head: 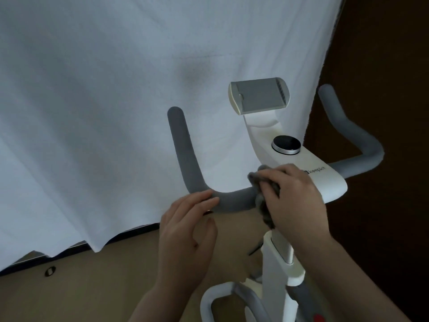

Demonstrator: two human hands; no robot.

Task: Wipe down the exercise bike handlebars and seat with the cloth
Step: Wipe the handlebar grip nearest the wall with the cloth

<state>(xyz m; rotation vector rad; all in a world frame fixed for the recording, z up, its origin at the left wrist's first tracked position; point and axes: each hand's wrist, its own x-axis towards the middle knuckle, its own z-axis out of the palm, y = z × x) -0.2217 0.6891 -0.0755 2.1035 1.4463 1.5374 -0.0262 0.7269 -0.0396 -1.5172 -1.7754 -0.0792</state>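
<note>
One bar [232, 201] is being wiped w/ cloth [262, 203] clamped in right hand [294, 198], left hand [188, 226] fingers loosely resting on it; far bar [348, 131] & unseen seat judged left.

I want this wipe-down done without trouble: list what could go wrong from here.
1. The cloth is bunched in the right hand at the inner end of the left bar; its upright part may get skipped.
2. A loose tail hangs down and could snag on the post.
3. The knob sits close and could be bumped.
</note>
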